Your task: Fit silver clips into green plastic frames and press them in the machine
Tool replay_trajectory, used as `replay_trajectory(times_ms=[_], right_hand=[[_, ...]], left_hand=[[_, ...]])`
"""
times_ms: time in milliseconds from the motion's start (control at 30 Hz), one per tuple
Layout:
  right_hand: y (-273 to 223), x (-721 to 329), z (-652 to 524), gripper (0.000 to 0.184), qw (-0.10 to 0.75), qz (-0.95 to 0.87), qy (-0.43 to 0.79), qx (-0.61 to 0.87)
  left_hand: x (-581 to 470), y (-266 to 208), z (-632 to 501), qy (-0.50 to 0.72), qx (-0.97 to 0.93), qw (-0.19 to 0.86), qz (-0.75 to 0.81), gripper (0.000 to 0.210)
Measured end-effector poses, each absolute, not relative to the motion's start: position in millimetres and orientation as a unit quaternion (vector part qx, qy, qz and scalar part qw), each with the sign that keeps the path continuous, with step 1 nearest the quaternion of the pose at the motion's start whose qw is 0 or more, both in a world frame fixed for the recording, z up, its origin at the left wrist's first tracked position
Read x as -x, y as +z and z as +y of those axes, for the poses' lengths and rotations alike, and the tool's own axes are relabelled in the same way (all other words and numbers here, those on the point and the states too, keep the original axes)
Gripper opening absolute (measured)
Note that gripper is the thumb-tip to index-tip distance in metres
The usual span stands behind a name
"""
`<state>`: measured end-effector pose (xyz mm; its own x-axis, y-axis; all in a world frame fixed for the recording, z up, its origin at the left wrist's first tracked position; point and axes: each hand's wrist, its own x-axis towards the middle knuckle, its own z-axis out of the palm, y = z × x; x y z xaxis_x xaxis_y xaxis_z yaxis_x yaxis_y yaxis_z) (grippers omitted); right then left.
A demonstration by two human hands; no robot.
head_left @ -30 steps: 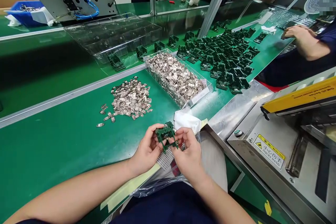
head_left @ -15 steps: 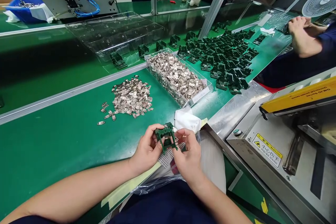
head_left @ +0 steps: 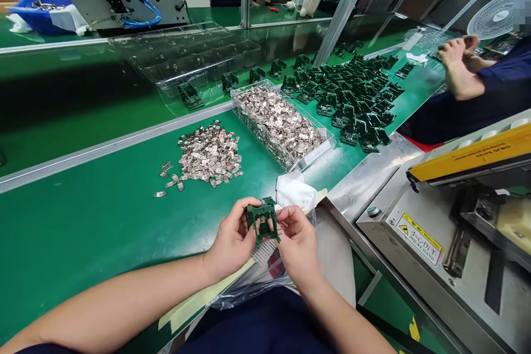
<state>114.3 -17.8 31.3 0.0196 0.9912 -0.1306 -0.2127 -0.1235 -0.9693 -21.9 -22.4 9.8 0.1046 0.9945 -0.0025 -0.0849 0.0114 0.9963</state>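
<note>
A dark green plastic frame part [head_left: 263,215] with an open middle is held up near the table's front edge. My left hand [head_left: 234,237] is closed around its left side, thumb at the front. My right hand [head_left: 297,238] pinches at its right side, where thin prongs stick out; whether a small piece sits between those fingers is hidden. Just below the part lies a sheet with rows of small metal pins [head_left: 262,253], partly covered by my hands. Beyond them is a loose pile of small silvery metal clips [head_left: 211,156] on the green tabletop.
A clear plastic box [head_left: 309,161] full of metal clips stands ahead, with a white cloth [head_left: 295,192] before it. Many green parts [head_left: 352,97] are heaped farther right. A steel machine [head_left: 423,249] borders my right; a co-worker's hands [head_left: 456,61] are at the far right.
The green part is tipped slightly and sits a touch farther right; both hands keep their hold. The co-worker's hands at far right have moved left in the view, which has shifted slightly.
</note>
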Motion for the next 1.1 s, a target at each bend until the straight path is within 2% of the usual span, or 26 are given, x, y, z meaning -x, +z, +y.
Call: replay_trajectory(times_ms=[333,500,600,667,800,1100], right_hand=[[30.2,-119.9,-36.1,0.038,0.556,-0.399,0.552,0.477],[27.1,-134.9,-47.4,0.033,0.549,-0.410,0.537,0.492],[19.3,-154.3,-52.7,0.029,0.548,-0.417,0.480,0.544],[9.1,-165.2,-55.1,0.030,0.525,-0.421,0.460,0.579],[-16.0,-164.5,-57.3,0.039,0.438,-0.465,0.537,0.551],[-39.1,-139.7,-61.6,0.040,0.471,-0.495,0.493,0.539]], left_hand=[[17.0,18.6,-36.8,0.461,-0.538,0.537,0.457,0.029],[8.9,25.9,-40.2,0.453,-0.536,0.565,0.435,0.031],[-0.7,28.6,-35.6,0.488,-0.474,0.586,0.440,0.033],[-8.0,27.4,-29.4,0.511,-0.430,0.594,0.448,0.039],[-17.8,18.3,-17.1,0.527,-0.423,0.591,0.440,0.043],[-14.0,8.0,-15.6,0.529,-0.493,0.538,0.432,0.034]])
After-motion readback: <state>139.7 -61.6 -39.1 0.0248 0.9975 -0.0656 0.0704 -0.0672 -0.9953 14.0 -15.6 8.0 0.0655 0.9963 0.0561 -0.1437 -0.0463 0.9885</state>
